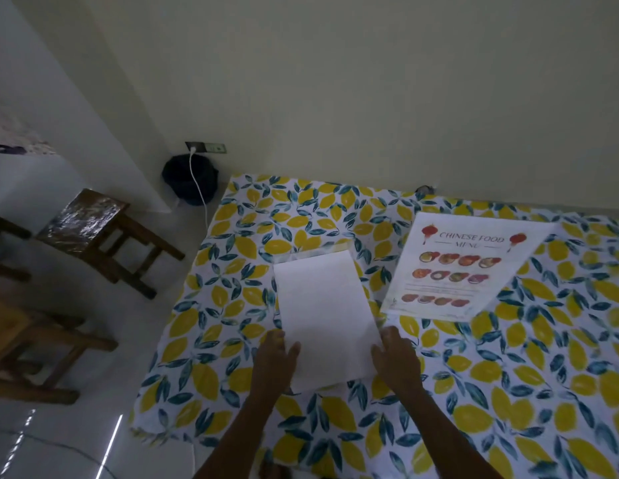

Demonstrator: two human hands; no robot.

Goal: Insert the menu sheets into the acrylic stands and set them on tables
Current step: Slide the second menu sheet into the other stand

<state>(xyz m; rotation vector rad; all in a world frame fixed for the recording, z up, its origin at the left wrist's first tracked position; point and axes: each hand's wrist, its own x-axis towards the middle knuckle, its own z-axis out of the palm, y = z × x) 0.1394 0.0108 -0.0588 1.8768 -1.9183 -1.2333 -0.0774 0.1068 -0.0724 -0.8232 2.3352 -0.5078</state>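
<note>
A white sheet (pixel 323 305), blank side up, lies in front of me on the table with the lemon-print cloth (pixel 491 375). A clear acrylic stand (pixel 302 252) shows around its far edge; I cannot tell how far the sheet is inside it. My left hand (pixel 275 357) holds the sheet's near left edge, thumb on top. My right hand (pixel 397 354) grips the near right edge. To the right lies a printed "Chinese Food Menu" sheet (pixel 463 267), face up, untouched.
The table stands against a pale wall. Left of it on the floor are a black bin (pixel 188 181), a white cable (pixel 200 191) plugged into a wall socket, a dark wooden stool (pixel 100 233) and more wooden furniture (pixel 35 344).
</note>
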